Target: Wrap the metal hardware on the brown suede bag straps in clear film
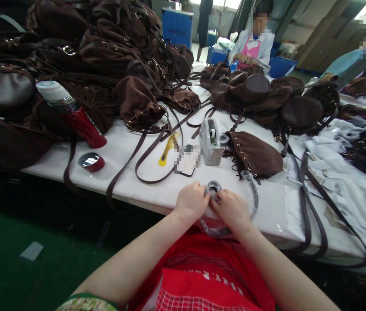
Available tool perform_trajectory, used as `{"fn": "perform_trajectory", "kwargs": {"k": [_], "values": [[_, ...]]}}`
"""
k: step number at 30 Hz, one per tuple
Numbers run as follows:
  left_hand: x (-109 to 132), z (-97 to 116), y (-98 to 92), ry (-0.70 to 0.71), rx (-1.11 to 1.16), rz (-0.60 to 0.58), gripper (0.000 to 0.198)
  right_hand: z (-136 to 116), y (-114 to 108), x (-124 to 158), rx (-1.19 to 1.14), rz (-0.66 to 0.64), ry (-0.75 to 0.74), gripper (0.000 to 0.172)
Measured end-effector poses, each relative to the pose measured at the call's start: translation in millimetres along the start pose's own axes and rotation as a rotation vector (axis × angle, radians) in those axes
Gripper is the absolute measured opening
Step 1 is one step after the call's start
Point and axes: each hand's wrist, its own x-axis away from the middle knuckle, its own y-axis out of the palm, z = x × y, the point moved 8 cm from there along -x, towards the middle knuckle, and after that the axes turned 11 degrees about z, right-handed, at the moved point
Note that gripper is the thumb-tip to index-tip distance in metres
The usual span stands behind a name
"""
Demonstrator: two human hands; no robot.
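Note:
A ring of clear plastic-wrapped strap (213, 188) is pinched between my two hands at the table's front edge. On its left side, my left hand (192, 199) has its fingers closed on it. My right hand (234, 208) grips it from the right, fingers curled. More of the wrapped strap (253, 194) loops out to the right and hangs down over my red apron. Just beyond my hands stand a grey tape dispenser (211, 142) and a phone-like object (188, 160). A brown drawstring bag (257, 154) lies behind, to the right.
Brown bags (105, 47) are piled high at the left. A red bottle (76, 116), its cup (91, 161) and a yellow tool (167, 150) lie left of centre. More bags (257, 90) and white wrapping (341, 160) are at the right. A person (253, 43) sits across.

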Motion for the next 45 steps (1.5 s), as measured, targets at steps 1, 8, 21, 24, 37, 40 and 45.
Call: {"fn": "perform_trajectory", "kwargs": {"k": [1,8,21,24,37,40,45], "values": [[2.5,1.6,1.3,-0.010,0.002,0.001,0.030,-2.2,0.1,1.3,-0.004,0.003,0.017,0.027],[-19.6,10.0,6.5,0.165,0.051,-0.125,0.026,4.3,-6.4,-2.6,-0.206,-0.185,-0.213,0.026],[-1.2,5.7,-6.2,0.029,-0.019,-0.017,0.035,9.7,-1.9,6.3,-0.126,0.048,-0.205,0.028],[5.9,11.1,-2.2,0.007,-0.016,-0.014,0.028,12.1,2.5,16.4,-0.126,0.146,-0.195,0.038],[-2.0,-8.7,-2.7,-0.009,0.057,-0.054,0.041,-0.6,17.4,12.7,-0.175,0.135,-0.274,0.067],[5.3,-12.2,-3.4,-0.086,0.023,-0.055,0.043,-1.0,17.3,15.1,-0.154,0.151,-0.241,0.065],[1.8,-9.7,-7.8,-0.042,0.016,-0.155,0.036,-0.8,14.2,15.3,-0.152,0.159,-0.183,0.065]]}}
